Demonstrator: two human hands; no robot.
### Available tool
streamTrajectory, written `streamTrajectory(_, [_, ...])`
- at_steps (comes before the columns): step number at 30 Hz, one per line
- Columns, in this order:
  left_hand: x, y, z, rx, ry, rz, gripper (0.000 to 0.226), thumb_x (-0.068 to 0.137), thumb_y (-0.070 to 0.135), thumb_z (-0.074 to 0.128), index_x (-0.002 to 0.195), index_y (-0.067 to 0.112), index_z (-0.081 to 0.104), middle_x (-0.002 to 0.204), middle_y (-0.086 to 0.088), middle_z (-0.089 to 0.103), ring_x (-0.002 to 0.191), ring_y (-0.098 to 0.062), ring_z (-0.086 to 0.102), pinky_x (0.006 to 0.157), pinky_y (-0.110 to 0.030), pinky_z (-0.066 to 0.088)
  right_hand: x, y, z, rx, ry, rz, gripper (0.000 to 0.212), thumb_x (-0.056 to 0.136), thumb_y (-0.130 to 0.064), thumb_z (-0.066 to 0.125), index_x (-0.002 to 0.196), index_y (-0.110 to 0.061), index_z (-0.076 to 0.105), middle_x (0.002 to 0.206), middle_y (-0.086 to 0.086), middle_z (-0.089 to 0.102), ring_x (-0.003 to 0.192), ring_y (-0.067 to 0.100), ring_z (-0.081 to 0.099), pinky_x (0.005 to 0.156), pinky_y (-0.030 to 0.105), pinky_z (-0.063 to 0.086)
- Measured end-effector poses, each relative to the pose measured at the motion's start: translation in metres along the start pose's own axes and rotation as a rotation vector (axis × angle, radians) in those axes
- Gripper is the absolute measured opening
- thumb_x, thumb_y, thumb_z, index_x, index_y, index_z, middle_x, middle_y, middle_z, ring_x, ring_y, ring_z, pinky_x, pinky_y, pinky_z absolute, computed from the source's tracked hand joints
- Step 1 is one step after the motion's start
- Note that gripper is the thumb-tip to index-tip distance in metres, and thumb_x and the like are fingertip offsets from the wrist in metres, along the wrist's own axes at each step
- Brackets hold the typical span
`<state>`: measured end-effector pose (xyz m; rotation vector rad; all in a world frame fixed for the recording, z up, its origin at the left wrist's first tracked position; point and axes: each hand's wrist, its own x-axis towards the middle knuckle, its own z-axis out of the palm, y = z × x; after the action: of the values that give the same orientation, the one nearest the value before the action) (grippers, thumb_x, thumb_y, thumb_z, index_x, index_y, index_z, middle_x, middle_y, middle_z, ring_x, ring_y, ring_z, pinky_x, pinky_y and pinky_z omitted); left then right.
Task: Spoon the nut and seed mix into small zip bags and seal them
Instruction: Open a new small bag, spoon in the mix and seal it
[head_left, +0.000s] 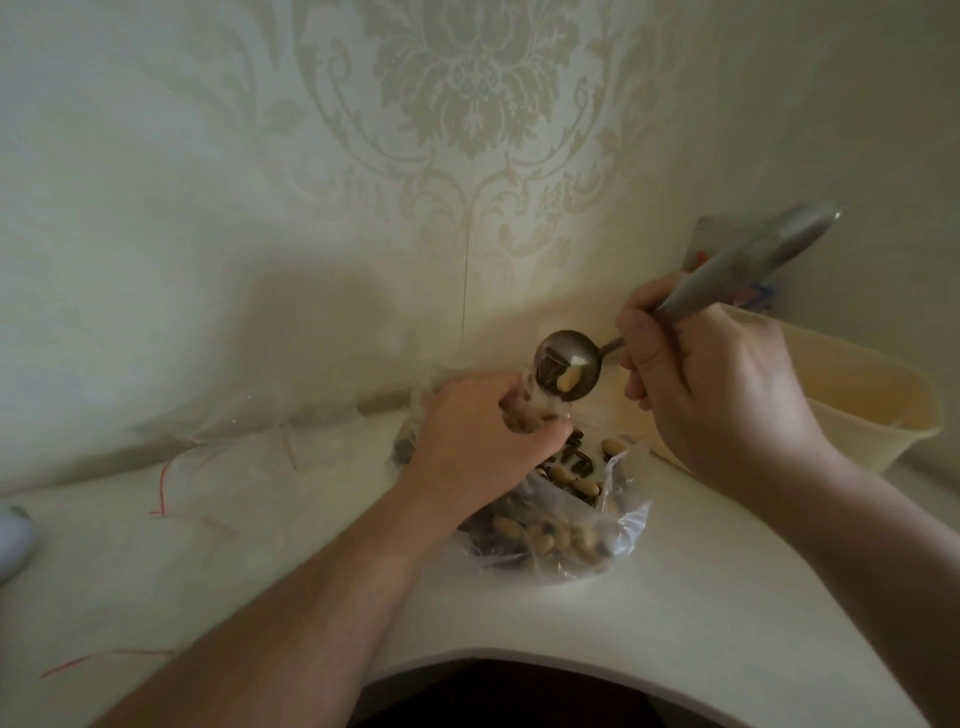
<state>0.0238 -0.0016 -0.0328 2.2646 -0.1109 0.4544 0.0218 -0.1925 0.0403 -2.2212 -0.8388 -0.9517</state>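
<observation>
Left hand: the left hand (470, 431) is being kept curled round the mouth of a small zip bag (524, 415), which is being held upright just above the large bag, near the middle of the table.
Small zip bag: nuts and seeds are being seen through its clear film between the fingers; how full it is cannot be told.
Right hand: the right hand (711, 384) is being closed round the handle of a metal spoon (567, 371), whose long handle is being pointed up and to the right.
Spoon: its bowl is being tilted at the small bag's opening, touching or just above it, and a few dark seeds and a pale nut are being carried in it.
Nut and seed mix: the mix (561, 499) is being held in a large clear plastic bag (623, 525) lying open on the table (675, 649), below both hands.
Far-right edge: a cream bowl (872, 410) is being kept behind the right hand, with a packet (711, 244) leaning against the wall behind it.
Left side: empty clear zip bags (218, 447) with red strips are being left lying flat towards the back-left of the table.
</observation>
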Motion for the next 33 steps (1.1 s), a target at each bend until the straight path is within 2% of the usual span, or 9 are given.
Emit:
streamTrajectory(7, [0.003,-0.003,0.002,0.006,0.047,-0.015,0.03,0.082,0.059,0.076,0.094,0.032,0.074,0.081,0.018,0.07,0.084,0.008,0.061,0.066,-0.007,0.041,-0.001,-0.004,0.002,-0.065,-0.032,-0.188,0.024,0.11,-0.022,0.047,0.101,-0.009,0.065,0.077,-0.003,0.059,0.059,0.015,0.06,0.053,0.033,0.05])
streamTrajectory(11, [0.006,-0.008,0.006,0.033,0.051,-0.021,0.043,0.079,0.067,0.073,0.107,0.034,0.073,0.092,0.02,0.07,0.09,0.003,0.063,0.082,-0.021,0.052,-0.002,-0.003,0.003,-0.066,0.001,-0.21,0.021,0.108,-0.017,0.048,0.103,-0.005,0.065,0.076,-0.009,0.051,0.058,0.016,0.058,0.051,0.032,0.049])
streamTrajectory(17, [0.014,-0.015,-0.004,-0.277,0.082,-0.153,0.029,0.082,0.058,0.078,0.092,0.031,0.075,0.081,0.012,0.076,0.076,-0.005,0.073,0.076,-0.032,0.061,-0.011,0.016,0.003,0.032,0.089,0.026,0.019,0.111,-0.023,0.046,0.103,-0.015,0.061,0.072,-0.009,0.061,0.062,0.016,0.063,0.056,0.046,0.054])
streamTrajectory(20, [0.019,-0.02,-0.005,-0.36,0.127,-0.172,0.031,0.083,0.055,0.08,0.093,0.026,0.076,0.081,0.006,0.077,0.077,-0.012,0.075,0.078,-0.036,0.062,-0.026,0.03,0.015,0.023,0.0,0.04,0.026,0.111,-0.027,0.043,0.102,-0.018,0.065,0.073,-0.012,0.062,0.061,0.009,0.062,0.056,0.032,0.055])
streamTrajectory(22, [0.021,-0.021,-0.007,-0.398,0.174,-0.208,0.032,0.08,0.055,0.082,0.096,0.028,0.077,0.084,0.01,0.078,0.08,-0.007,0.074,0.075,-0.031,0.06,-0.039,0.04,0.024,-0.009,-0.095,-0.047,0.031,0.109,-0.031,0.044,0.111,-0.016,0.071,0.09,-0.023,0.063,0.075,0.003,0.062,0.07,0.009,0.049])
streamTrajectory(23, [0.022,-0.021,-0.009,-0.439,0.179,-0.233,0.03,0.08,0.053,0.083,0.097,0.029,0.077,0.085,0.01,0.078,0.081,-0.006,0.074,0.074,-0.029,0.059,-0.045,0.046,0.028,0.007,-0.158,-0.084,0.033,0.108,-0.032,0.046,0.117,-0.016,0.072,0.099,-0.021,0.066,0.086,0.0,0.063,0.078,0.008,0.048])
streamTrajectory(26, [0.027,-0.02,-0.013,-0.622,0.129,-0.281,0.021,0.088,0.036,0.083,0.097,0.018,0.076,0.08,0.008,0.078,0.071,-0.007,0.074,0.064,-0.019,0.054,-0.06,0.071,0.035,0.009,-0.338,-0.201,0.03,0.107,-0.025,0.056,0.134,-0.026,0.07,0.124,-0.011,0.07,0.104,0.005,0.063,0.089,0.018,0.047])
streamTrajectory(29, [0.029,-0.019,-0.013,-0.746,0.126,-0.291,0.022,0.088,0.029,0.084,0.087,0.013,0.069,0.069,0.005,0.071,0.062,-0.013,0.067,0.062,-0.025,0.053,-0.069,0.096,0.038,-0.143,-0.392,-0.232,0.054,0.092,-0.012,0.078,0.138,-0.037,0.066,0.134,-0.008,0.065,0.108,0.007,0.052,0.092,0.024,0.041])
streamTrajectory(33, [0.032,-0.02,-0.01,-0.798,0.078,-0.316,0.056,0.073,0.048,0.09,0.109,0.009,0.073,0.099,-0.013,0.079,0.092,-0.031,0.076,0.089,-0.047,0.06,-0.072,0.115,0.032,-0.167,-0.412,-0.243,0.049,0.094,-0.013,0.075,0.132,-0.043,0.067,0.134,-0.014,0.062,0.116,0.002,0.047,0.095,0.029,0.048])
